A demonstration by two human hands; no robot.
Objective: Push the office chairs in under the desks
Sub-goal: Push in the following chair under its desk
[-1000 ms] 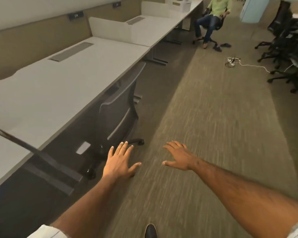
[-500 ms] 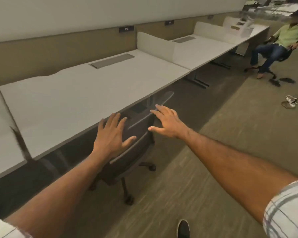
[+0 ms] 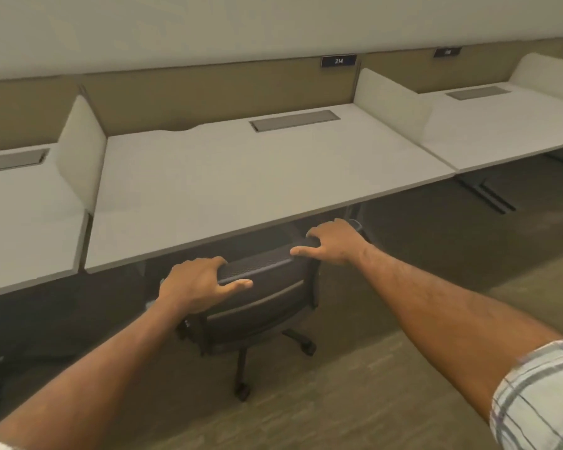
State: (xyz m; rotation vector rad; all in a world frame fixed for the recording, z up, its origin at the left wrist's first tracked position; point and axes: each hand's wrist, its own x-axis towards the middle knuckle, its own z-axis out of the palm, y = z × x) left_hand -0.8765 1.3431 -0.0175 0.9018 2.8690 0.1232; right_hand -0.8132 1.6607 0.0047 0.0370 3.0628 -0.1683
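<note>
Head view | office chair [image 3: 260, 306] is tucked partly under the white table [image 3: 241, 177], backrest top at its front edge | left hand [image 3: 195, 285] and right hand [image 3: 333, 243] are clamped on that top rail, fingers [image 3: 307, 233] curled over it

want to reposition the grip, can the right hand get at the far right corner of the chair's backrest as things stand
Probably yes: the right hand already rests on the top edge of the chair backrest near that corner, and nothing sits between them; the desk edge lies beyond it.
</note>
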